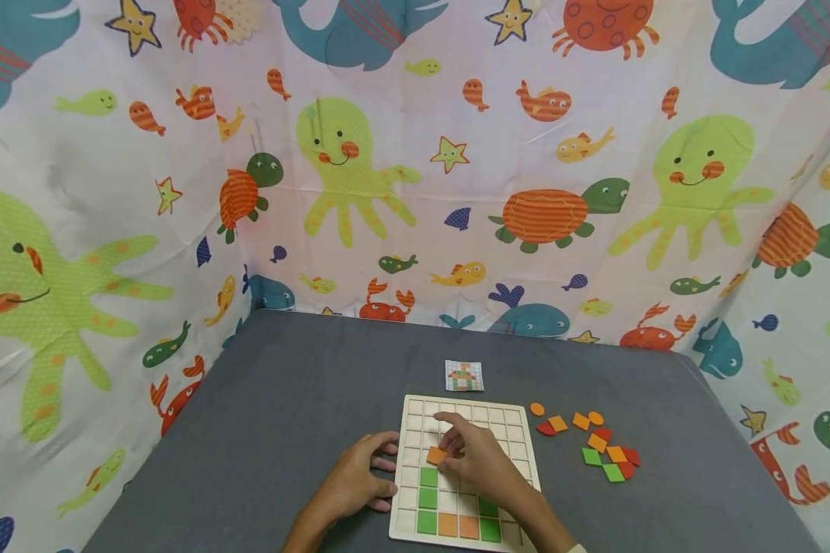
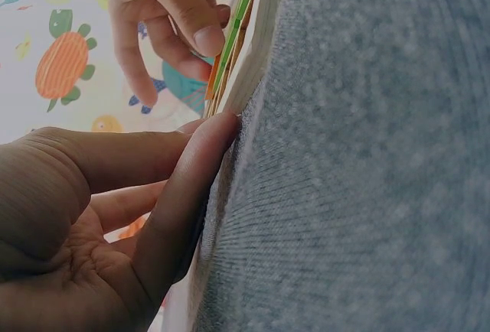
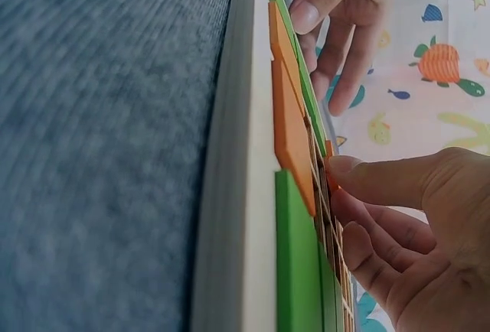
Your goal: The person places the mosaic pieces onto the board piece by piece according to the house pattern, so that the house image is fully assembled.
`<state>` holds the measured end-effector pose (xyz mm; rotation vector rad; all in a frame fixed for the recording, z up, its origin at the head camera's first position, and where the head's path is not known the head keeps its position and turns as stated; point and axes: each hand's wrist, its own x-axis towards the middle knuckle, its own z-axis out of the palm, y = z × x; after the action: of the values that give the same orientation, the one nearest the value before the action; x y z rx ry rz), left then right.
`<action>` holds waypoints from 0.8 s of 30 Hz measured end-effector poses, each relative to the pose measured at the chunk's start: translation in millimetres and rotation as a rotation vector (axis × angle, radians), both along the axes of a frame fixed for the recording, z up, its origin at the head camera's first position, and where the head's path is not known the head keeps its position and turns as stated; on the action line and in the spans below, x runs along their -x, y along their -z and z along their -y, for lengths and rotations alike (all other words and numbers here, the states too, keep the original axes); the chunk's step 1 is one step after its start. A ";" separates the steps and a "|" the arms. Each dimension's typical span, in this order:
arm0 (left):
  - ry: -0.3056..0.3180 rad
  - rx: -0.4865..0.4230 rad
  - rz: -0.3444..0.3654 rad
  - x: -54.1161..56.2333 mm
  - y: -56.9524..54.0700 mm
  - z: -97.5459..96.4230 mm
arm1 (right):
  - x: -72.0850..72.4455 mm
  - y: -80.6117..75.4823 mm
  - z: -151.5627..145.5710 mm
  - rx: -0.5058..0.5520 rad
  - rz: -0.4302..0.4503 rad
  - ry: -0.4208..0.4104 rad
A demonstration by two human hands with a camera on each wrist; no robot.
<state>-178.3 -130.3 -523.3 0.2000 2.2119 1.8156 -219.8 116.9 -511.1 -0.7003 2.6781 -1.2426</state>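
Observation:
A pale wooden grid board (image 1: 408, 422) lies on the table. My right hand (image 1: 480, 461) is over the board's middle, thumb and fingertips pinching an orange square tile (image 1: 436, 455) just above the left green column. In the right wrist view the orange tile's edge (image 3: 330, 148) shows at the thumb tip. Against the board's left edge rests my left hand (image 1: 356, 476), its thumb and fingers touching the side. Green square tiles (image 1: 427, 498) stand in a column on the left of the grid. Two orange tiles (image 1: 447, 525) lie in the bottom row between green ones. My right forearm hides part of the board.
Right of the board lie loose orange, red and green pieces, among them an orange square (image 1: 597, 442), an orange disc (image 1: 537, 409) and a green diamond (image 1: 613, 472). A small pattern card (image 1: 464, 376) sits behind the board. A printed sea-animal curtain (image 1: 415, 153) surrounds the grey table (image 1: 283, 384).

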 end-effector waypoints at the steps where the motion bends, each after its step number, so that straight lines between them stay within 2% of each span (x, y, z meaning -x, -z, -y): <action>1: 0.001 -0.002 0.002 -0.1 -0.3 0.1 | 0.0 0.1 0.5 0.000 0.000 -0.001; 10: 0.004 0.004 0.007 -0.9 -1.9 0.0 | -2.5 -1.6 3.5 -0.002 -0.013 -0.031; 18: 0.001 0.024 -0.001 -0.9 -1.3 -0.2 | -3.2 -3.2 4.9 0.003 0.008 -0.058; 24: -0.001 0.009 0.003 -1.1 -1.2 -0.4 | -2.5 -3.0 1.7 0.016 0.004 -0.052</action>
<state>-177.2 -129.8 -522.1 0.1938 2.2180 1.8055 -217.3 115.2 -508.1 -0.7634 2.6323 -1.2525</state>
